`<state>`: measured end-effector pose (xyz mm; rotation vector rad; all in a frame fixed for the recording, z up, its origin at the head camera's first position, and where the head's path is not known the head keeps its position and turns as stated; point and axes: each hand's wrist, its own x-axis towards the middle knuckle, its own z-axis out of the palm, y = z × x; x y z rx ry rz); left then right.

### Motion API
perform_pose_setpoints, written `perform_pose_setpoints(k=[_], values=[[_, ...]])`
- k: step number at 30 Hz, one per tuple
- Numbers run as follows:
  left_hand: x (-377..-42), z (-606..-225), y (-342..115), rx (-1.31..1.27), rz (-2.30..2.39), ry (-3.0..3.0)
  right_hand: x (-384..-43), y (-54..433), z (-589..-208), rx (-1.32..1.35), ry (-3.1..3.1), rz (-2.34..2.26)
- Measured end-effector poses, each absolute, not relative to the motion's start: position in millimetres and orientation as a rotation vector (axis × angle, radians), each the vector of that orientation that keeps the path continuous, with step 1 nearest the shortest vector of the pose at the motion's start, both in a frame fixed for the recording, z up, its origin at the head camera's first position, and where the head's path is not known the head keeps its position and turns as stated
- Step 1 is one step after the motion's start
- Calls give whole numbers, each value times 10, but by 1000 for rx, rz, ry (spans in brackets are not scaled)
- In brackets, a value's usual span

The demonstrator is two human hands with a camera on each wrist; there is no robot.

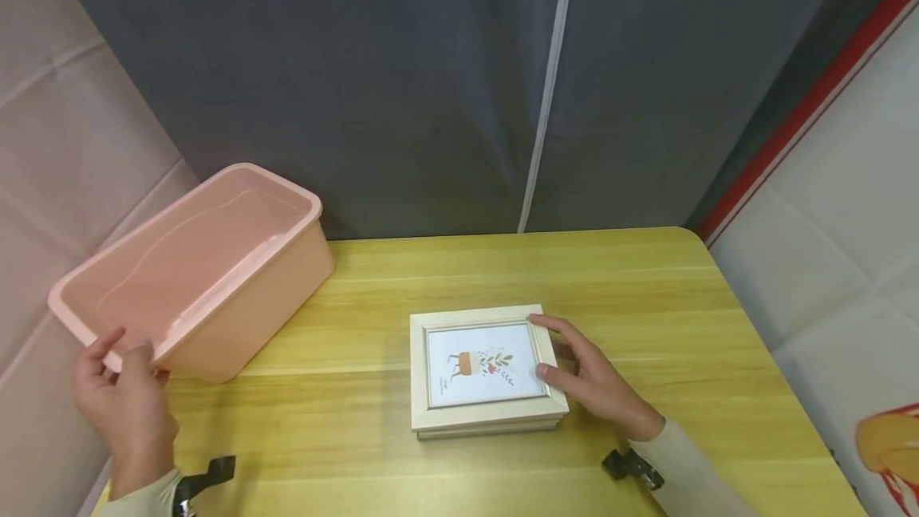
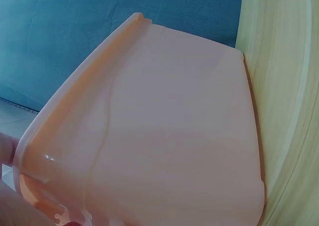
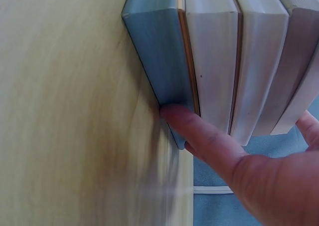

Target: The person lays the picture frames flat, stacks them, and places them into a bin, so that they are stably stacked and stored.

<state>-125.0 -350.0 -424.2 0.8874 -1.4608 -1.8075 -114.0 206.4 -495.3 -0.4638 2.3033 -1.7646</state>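
On the left stands a pink plastic bin (image 1: 287,290), its inside bare and its side wall (image 2: 174,116) large in the left wrist view. My left hand (image 1: 125,409) grips the bin's near left corner, fingers and thumb at the rim. Nearer the middle of the table lies a stack of several picture frames, the top picture frame (image 1: 488,415) cream with a plant print behind it. My right hand (image 1: 592,381) rests against the stack's right side, forefinger and thumb reaching its edge. In the right wrist view, a straight finger (image 3: 199,136) touches the blue-looking bottom picture frame (image 3: 162,61).
Everything stands on a yellow wood-grain table (image 1: 345,437). A dark grey curtain (image 1: 359,86) with a pale strip hangs behind it. Light padded walls close off the left and right, and a red band (image 1: 811,102) runs along the right one.
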Motion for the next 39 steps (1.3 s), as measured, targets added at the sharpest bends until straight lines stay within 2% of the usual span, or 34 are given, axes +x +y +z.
perform_pose_setpoints(k=[9,19,39], values=[[-1201,-4180,-3460,912,-1912,-1456,-1151,2065,-4947,-461,2296,-1761],[-1106,-4221,-3193,866,-1902,-1557,-1160,2072,-4953,-437,2322,-1721],[-1053,-4358,-2527,605,-1822,-1850,-1168,2114,-4945,-376,2285,-1725]])
